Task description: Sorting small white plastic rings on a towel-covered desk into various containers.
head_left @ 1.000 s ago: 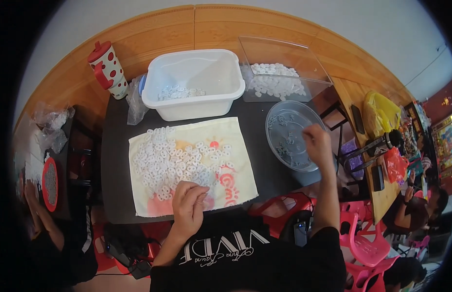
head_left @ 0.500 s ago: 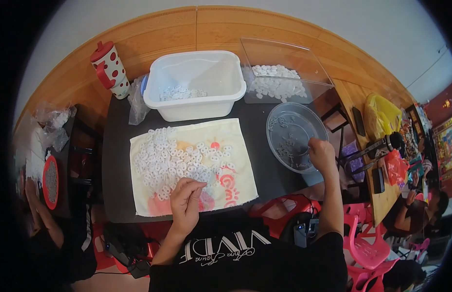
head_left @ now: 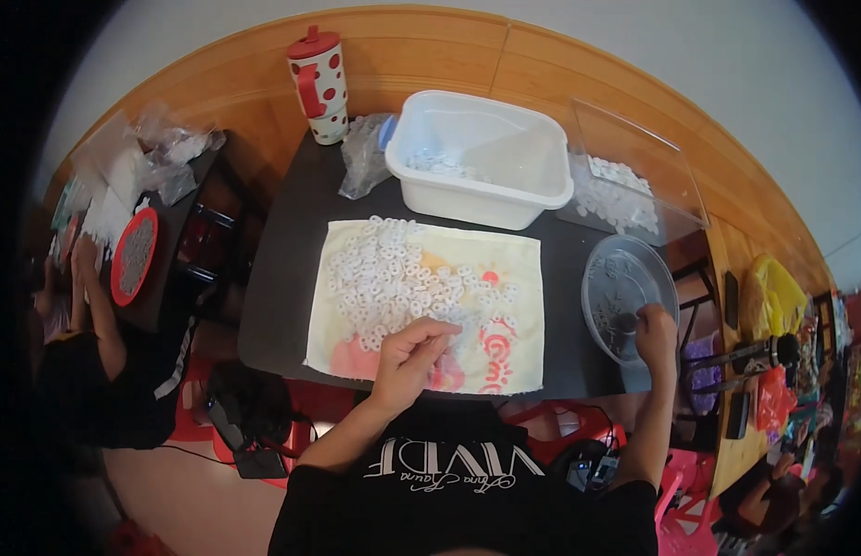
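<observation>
My left hand (head_left: 410, 367) hovers over the near edge of a cream cloth (head_left: 518, 255), thumb and forefinger pinched together. Whatever the pinch holds is too small to make out. Many small white two-holed plastic pieces (head_left: 393, 278) lie heaped on the cloth, just beyond that hand. My right hand (head_left: 658, 335) is at the near right side of a round clear plastic tub (head_left: 592, 320), its fingers bent and closed over the inside. Small dark, thin pieces (head_left: 611, 278) lie scattered on the tub's floor. The right fingertips are partly hidden, so their contents cannot be told.
Behind the cloth stands a white basin (head_left: 486, 201) with white pieces inside. A clear box (head_left: 634, 139) holding white discs is to its right. A spotted tumbler (head_left: 319, 88) and a plastic bag (head_left: 365, 157) stand at the back left. Another person's hands (head_left: 83, 264) work near a red tray (head_left: 134, 257).
The view has swung left, so the table and its contents sit farther right in the picture. My right hand has reached further into the tub; my left hand keeps its pinch.
</observation>
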`<state>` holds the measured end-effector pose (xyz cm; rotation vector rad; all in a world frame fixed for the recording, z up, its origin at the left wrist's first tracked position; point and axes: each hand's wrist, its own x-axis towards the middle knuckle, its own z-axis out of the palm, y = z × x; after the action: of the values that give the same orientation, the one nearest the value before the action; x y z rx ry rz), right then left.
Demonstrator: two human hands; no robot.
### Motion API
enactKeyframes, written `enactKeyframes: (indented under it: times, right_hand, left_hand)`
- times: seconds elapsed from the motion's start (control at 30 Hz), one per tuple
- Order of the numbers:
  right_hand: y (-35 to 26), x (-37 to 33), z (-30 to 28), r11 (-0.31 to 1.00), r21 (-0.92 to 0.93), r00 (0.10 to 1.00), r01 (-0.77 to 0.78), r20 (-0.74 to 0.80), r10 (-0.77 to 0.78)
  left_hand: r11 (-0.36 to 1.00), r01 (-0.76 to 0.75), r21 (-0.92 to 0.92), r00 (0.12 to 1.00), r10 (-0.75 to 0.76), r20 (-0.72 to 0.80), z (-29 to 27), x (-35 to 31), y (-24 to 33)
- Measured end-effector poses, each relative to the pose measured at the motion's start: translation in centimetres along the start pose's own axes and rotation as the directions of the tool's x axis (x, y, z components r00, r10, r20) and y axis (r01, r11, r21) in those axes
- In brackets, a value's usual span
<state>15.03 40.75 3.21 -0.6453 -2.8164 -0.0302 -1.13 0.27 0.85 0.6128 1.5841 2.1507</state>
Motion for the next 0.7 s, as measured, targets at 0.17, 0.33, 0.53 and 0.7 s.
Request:
enactKeyframes:
  times: [0.17,0.33,0.53,0.7]
  right_hand:
    - [-4.7,0.8,-2.7,0.845,0.529,0.986,-0.085,-0.079,0.149]
    - [-15.0,-0.4,-3.7,0.346,0.938,0.998,0.034,-0.05,0.036]
    - [-25.3,-3.1,-0.5,0.288,0.894,0.938,0.342,-0.31,-0.152]
    - [-26.8,-3.3,0.4,0.417,0.77,0.873,0.483,-0.46,-0.163]
  left_hand:
    - [0.971,0.148,-0.186,0.989,-0.149,0.008,0.0,-0.3,-0.3]
    - [0.968,0.123,-0.218,0.991,-0.131,-0.021,0.4,-0.4,-0.1]
    - [0.976,0.073,-0.205,0.997,-0.074,0.004,0.6,-0.2,0.3]
    - [0.955,0.143,-0.261,0.99,-0.141,0.027,0.8,-0.6,1.0]
